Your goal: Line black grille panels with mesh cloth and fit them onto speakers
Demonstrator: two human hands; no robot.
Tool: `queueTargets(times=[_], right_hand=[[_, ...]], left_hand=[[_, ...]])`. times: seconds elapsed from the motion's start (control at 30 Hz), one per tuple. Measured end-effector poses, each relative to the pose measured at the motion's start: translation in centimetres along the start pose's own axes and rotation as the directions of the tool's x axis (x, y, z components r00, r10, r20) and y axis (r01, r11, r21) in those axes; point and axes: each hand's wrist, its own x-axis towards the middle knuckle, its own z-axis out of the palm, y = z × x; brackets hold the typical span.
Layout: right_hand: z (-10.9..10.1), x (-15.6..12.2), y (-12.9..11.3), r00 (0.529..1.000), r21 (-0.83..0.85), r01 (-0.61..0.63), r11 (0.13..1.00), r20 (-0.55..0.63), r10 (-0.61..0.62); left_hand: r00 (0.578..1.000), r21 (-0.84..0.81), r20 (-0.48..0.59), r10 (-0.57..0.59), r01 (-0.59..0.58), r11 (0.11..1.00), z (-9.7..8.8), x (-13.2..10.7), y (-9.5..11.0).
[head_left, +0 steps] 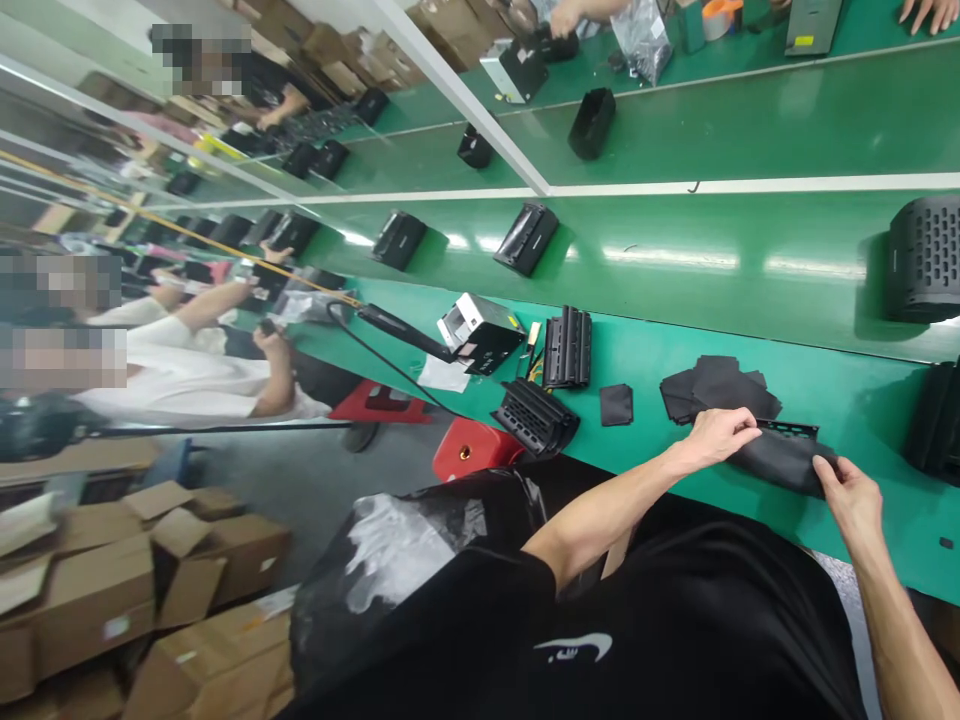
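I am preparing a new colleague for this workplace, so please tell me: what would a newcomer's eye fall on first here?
The long green workbench stands out first, running across the picture. At its right side, the person's left hand and right hand are on a black soft cover. To their left lie black plastic grilles and a white metal box, while cardboard boxes are piled at the lower left.

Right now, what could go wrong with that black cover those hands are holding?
It might slip and fall, because the black cover sits close to the edge of the green bench, held by the left hand and right hand. The black sheets lie right beside it, so they could get bumped or mixed up, since they're the same colour.
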Motion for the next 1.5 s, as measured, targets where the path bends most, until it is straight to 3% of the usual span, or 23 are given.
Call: queueTargets(times=[0.07, 0.23, 0.5, 0.67, 0.77, 0.83, 0.93, 1.0, 1.23, 1.5], right_hand=[[0.6, 1.0, 0.0, 0.998, -0.120, 0.014, 0.993, -0.057, -0.021], [1.2, 2.2, 0.1, 0.987, -0.244, 0.074, 0.967, -0.119, -0.106], [1.1, 4.1, 0.0, 0.983, -0.281, 0.129, 0.951, -0.088, -0.159], [0.8, 4.0, -0.1, 0.988, -0.206, 0.145, 0.968, -0.027, -0.154], [0.0, 3.8, -0.4, 0.993, -0.109, 0.121, 0.987, 0.018, -0.119], [-0.8, 3.5, -0.7, 0.994, -0.014, 0.074, 0.997, 0.080, -0.073], [-2.2, 2.2, -1.3, 0.983, 0.171, -0.030, 0.985, 0.186, -0.003], [-3.0, 0.9, -1.8, 0.976, 0.289, -0.091, 0.953, 0.216, 0.028], [-4.8, -3.1, -3.0, 0.982, 0.525, -0.144, 0.839, 0.179, 0.056], [-5.5, -4.8, -3.3, 0.990, 0.609, -0.133, 0.782, 0.126, 0.070]], left_hand=[[0.998, 0.178, -0.055, 0.016, -0.006, 0.984, 0.6, 0.4, -0.1], [0.992, 0.269, -0.116, -0.055, 0.085, 0.959, 1.7, 0.4, -1.3], [0.988, 0.274, -0.123, -0.092, 0.123, 0.954, 1.9, 0.6, -2.7], [0.996, 0.239, -0.093, -0.004, 0.026, 0.971, 0.9, 0.5, -2.4], [0.993, 0.092, -0.078, 0.084, -0.076, 0.993, 0.0, 0.1, -2.1], [0.992, -0.138, -0.092, 0.088, -0.100, 0.985, -0.6, -0.1, -1.8], [0.997, -0.513, -0.071, 0.006, -0.042, 0.857, -1.2, 0.0, -1.3], [0.999, -0.657, -0.031, -0.015, -0.009, 0.754, -1.5, 0.0, -0.8], [0.999, -0.752, 0.047, -0.012, 0.043, 0.658, -2.4, -1.1, 2.0], [0.999, -0.824, 0.037, -0.038, 0.052, 0.564, -2.8, -2.2, 4.4]])
